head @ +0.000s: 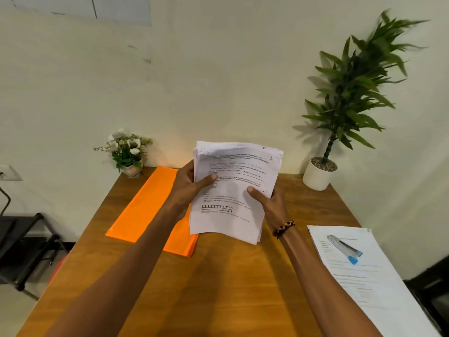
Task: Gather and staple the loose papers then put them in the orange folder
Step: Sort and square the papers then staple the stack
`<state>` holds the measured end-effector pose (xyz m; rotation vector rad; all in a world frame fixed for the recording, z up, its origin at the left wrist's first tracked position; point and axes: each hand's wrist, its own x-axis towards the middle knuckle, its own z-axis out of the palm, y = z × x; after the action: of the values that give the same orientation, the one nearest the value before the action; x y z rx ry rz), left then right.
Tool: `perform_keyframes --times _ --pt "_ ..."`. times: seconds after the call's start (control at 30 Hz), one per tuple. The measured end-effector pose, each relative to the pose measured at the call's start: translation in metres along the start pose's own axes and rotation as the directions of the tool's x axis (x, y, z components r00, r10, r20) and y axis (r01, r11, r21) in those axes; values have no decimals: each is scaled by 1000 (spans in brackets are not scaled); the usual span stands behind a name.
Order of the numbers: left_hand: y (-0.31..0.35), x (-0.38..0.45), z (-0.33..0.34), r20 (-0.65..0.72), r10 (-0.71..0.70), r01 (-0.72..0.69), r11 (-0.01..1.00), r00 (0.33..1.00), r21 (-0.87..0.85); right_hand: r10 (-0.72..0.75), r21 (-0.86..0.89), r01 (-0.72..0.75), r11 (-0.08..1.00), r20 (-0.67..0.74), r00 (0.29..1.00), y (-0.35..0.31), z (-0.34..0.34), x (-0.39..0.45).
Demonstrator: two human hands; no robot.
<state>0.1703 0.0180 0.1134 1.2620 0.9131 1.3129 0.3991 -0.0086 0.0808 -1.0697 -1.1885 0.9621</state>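
Note:
A stack of printed white papers (233, 190) is held up above the wooden table, slightly fanned at the edges. My left hand (188, 188) grips its left edge, thumb on the front page. My right hand (269, 203), with a beaded bracelet on the wrist, grips its right edge. The orange folder (143, 210) lies shut and flat on the table to the left, partly hidden behind my left arm and the papers. A silver and blue stapler (345, 248) rests on another white sheet (369, 276) at the right edge of the table.
A small pot of white flowers (126, 154) stands at the table's back left. A tall green plant in a white pot (318, 173) stands at the back right. The wooden table (218, 288) ends at the wall. A black chair (21, 244) is to the left.

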Motion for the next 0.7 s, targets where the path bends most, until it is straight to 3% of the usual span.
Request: perform_keyframes --times 0.23,0.47,0.57,0.7 --pt "18 9 6 67 77 -91 967 995 237 17 94 -21 995 48 999 -14 -13 13" --pt "11 7 7 124 23 -49 977 992 205 110 89 -130 988 201 973 5 -17 7" --pt "-8 2 8 136 -53 24 977 989 210 143 64 -157 986 187 972 19 -7 -7" --pt "-24 0 5 78 -107 101 992 991 79 105 -4 -105 994 113 988 26 -4 -12"
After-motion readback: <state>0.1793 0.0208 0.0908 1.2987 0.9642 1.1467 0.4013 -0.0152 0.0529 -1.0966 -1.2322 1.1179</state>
